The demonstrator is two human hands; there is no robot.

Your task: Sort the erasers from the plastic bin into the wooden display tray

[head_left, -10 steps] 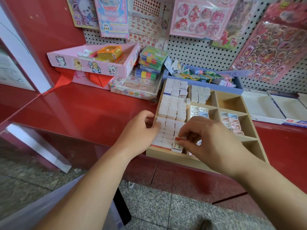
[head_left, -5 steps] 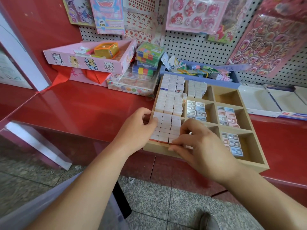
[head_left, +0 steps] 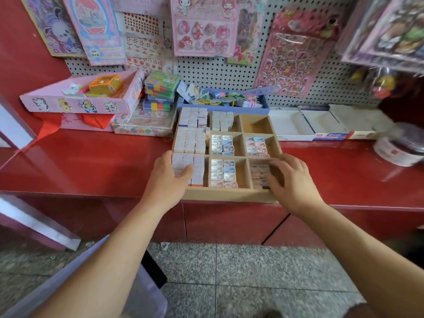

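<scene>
back-right tray compartment point(head_left: 256, 125) open, others filled

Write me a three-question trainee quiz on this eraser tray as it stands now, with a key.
1. True or false: the back right compartment of the wooden tray is packed with erasers.
2. The right hand is at which compartment? A front left; B front right; C back middle.
3. What colour is the counter that the tray sits on?
Key: 1 false, it holds none; 2 B; 3 red.
</scene>
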